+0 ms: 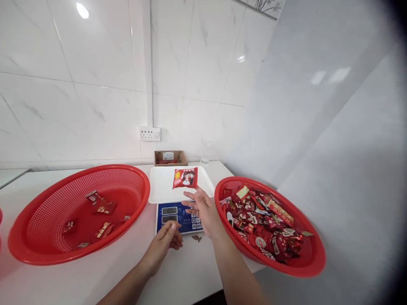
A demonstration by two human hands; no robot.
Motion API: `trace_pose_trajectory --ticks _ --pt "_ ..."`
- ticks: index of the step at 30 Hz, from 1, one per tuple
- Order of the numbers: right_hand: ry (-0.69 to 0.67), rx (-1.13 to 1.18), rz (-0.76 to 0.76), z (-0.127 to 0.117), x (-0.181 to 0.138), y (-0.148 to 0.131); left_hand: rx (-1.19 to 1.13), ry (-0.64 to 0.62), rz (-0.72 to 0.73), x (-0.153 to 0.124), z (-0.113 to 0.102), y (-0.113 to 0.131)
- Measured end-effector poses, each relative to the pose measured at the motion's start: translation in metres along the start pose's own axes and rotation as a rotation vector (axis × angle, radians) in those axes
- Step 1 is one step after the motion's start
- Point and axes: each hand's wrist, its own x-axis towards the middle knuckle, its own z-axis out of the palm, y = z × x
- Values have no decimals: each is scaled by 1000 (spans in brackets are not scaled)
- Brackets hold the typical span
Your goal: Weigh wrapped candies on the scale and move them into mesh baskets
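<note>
My right hand [203, 209] hovers open and empty above the scale [179, 216], just short of the red packet [185, 177] lying on its white tray [162, 186]. My left hand [165, 241] rests loosely curled, holding nothing, at the keypad's edge. I judge this the weighing step; next calls for a steady reading before lifting the packet

I see a white counter [190, 271] running along the tiled wall. On its left sits a big red basket [41, 237], nearly bare inside. In the middle stands a scale [178, 216] with a white tray on top and a blue keypad front, set between that basket and a second red basket [313, 258] on the right, which overhangs the counter's front edge. A small brown scrap [197, 238] lies just before the scale. A cardboard box [171, 158] stands at the wall.
</note>
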Motion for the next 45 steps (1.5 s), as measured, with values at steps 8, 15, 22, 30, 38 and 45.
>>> trace_pose_trajectory --ticks 8,15,22,30,38,45 --pt "-89 -385 -68 -24 -19 -3 -55 -77 -129 -7 -4 -21" --pt "152 -988 -102 -126 -9 -39 -100 -149 -183 -3 -5 -23" --pt "-13 -1471 167 -190 15 -31 -64 -193 -216 -5 -2 -21" --pt "-55 -1452 228 -206 22 -13 -71 -194 -208 -4 -6 -23" --pt "193 -703 168 -218 16 -44 -62 -209 -202 -3 -7 -24" --pt "340 -534 298 -222 8 -49 -48 -209 -188 -2 -9 -24"
